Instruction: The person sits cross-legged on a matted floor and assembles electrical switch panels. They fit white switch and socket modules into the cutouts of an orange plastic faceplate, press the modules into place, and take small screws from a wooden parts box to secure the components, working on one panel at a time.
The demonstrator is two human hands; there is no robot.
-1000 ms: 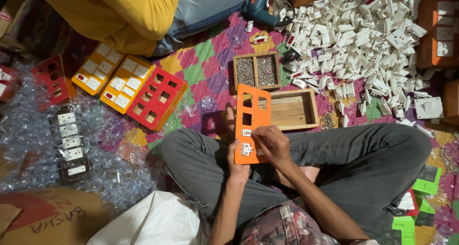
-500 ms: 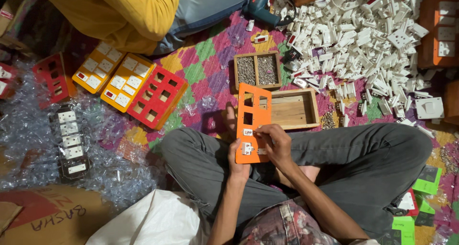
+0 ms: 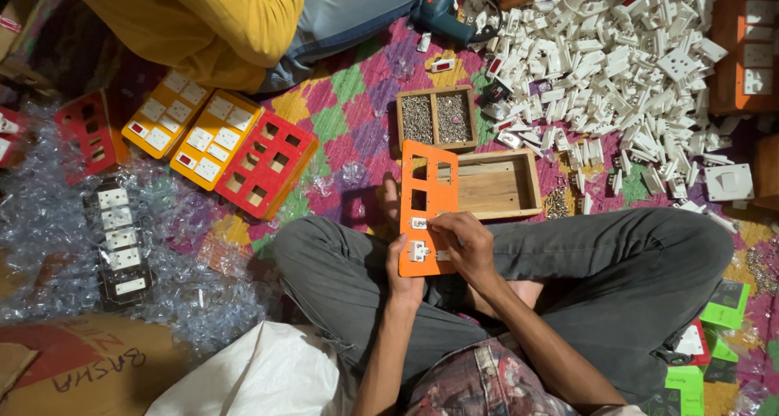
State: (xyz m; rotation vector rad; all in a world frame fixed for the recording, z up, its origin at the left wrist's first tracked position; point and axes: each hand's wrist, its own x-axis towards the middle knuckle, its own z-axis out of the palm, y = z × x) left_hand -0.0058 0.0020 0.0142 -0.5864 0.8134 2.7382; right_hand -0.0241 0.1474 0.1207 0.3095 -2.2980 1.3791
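Patchwork cloth in pink, green and purple covers the floor (image 3: pixel 341 116) where a person sits cross-legged, with an orange switch plate (image 3: pixel 428 190) resting upright across the lap. It looks like thin, stiff moulded plastic, light and slightly slick, best gripped by its solid lower edge or side rails and not across the open cut-outs. That is where the left hand (image 3: pixel 403 280) has it, fingers curled under the bottom edge. The right hand (image 3: pixel 464 244) is pinched on a small white switch module (image 3: pixel 419 251) seated in the lowest opening, though what the fingertips grip is hard to tell.

Beyond the plate, a wooden tray (image 3: pixel 497 185) appears empty, and a 2-compartment wooden box (image 3: pixel 436 118) holds small grey screws in both halves. Loose white switch parts (image 3: pixel 617 67) are heaped to the right. Red and yellow plates (image 3: pixel 217 140) lie to the left near another person's yellow sleeve (image 3: pixel 203 18).
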